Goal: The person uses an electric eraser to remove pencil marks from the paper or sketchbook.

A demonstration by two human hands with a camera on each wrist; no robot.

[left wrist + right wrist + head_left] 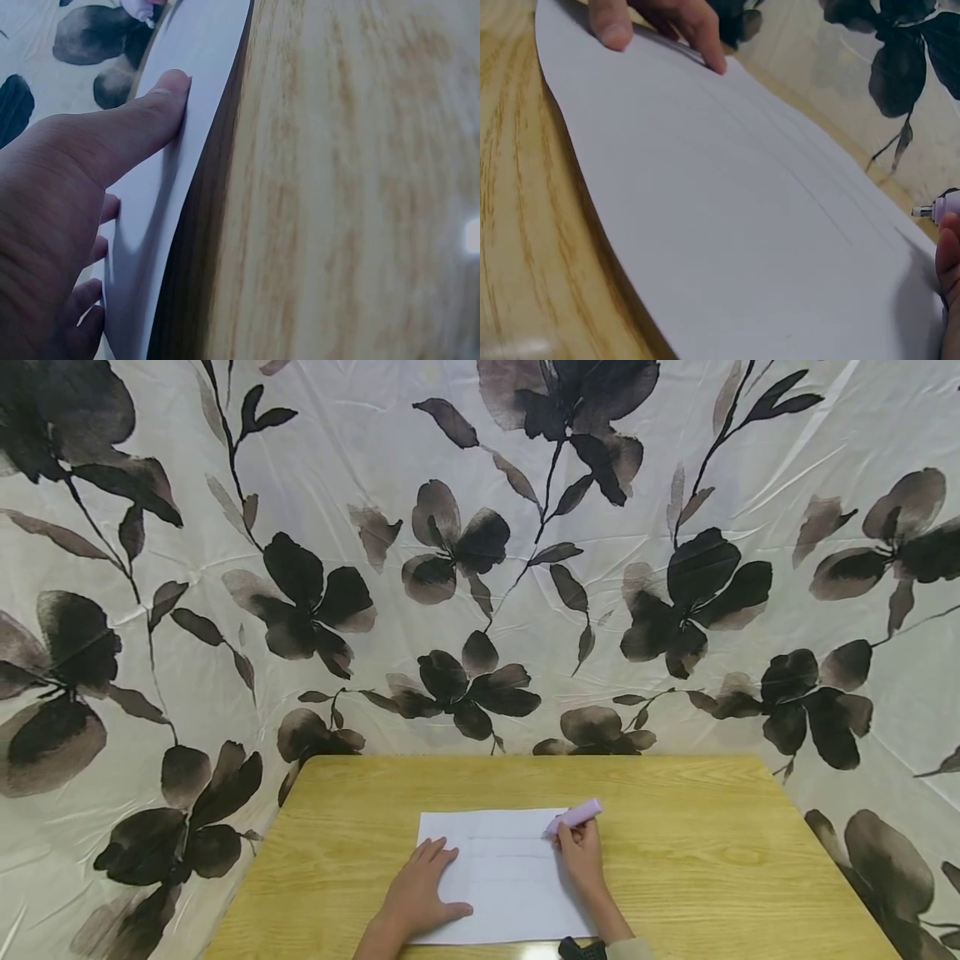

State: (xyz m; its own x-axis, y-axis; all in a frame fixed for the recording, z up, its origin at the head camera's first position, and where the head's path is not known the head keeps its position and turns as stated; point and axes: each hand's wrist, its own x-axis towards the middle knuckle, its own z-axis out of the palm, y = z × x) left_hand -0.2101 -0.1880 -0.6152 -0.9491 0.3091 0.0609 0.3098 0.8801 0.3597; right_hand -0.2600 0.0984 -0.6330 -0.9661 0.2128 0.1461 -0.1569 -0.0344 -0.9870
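A white sheet of paper (517,906) lies on the wooden table, with several faint ruled lines (814,199) across it. My left hand (420,889) rests spread on the paper's left side. In the left wrist view its thumb (161,105) presses on the sheet, whose near edge lifts slightly off the table. My right hand (585,860) pinches a thick lilac pen (581,814) at the sheet's upper right corner. The pen's narrow metal tip (922,211) shows in the right wrist view; whether it touches the paper I cannot tell.
The yellow wooden table (697,860) extends on both sides of the paper. Behind it hangs a white cloth (540,610) with dark flowers. A black band (581,948) is at my right wrist, by the table's front.
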